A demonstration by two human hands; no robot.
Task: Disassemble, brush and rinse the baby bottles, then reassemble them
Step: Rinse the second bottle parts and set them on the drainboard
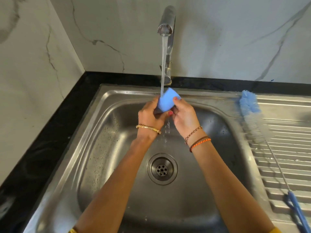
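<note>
Step in hand, as judged: rinsing one disassembled part, a blue bottle cap (166,101), held under the running stream from the tap (166,22). Left hand (151,115) grips the cap from the left and below, fingers curled round it; right hand (183,113) pinches its right side, thumb on the upper edge, fingers underneath. The cap sits tilted above the back half of the sink (104,132), and the water strikes its left edge, then falls between the hands toward the drain (162,169). Which way the cap's open side faces cannot be told, nor whether it holds any water. The basin itself holds only droplets and a thin wet film; no bottle body or teat is in view. The bottle brush (250,106) lies on the ribbed drainboard (286,148) at right, bristle head near the sink's back corner, well apart from both hands. Next move likely calls for turning the cap so water reaches the inside, with a firm hold on the wet plastic.
</note>
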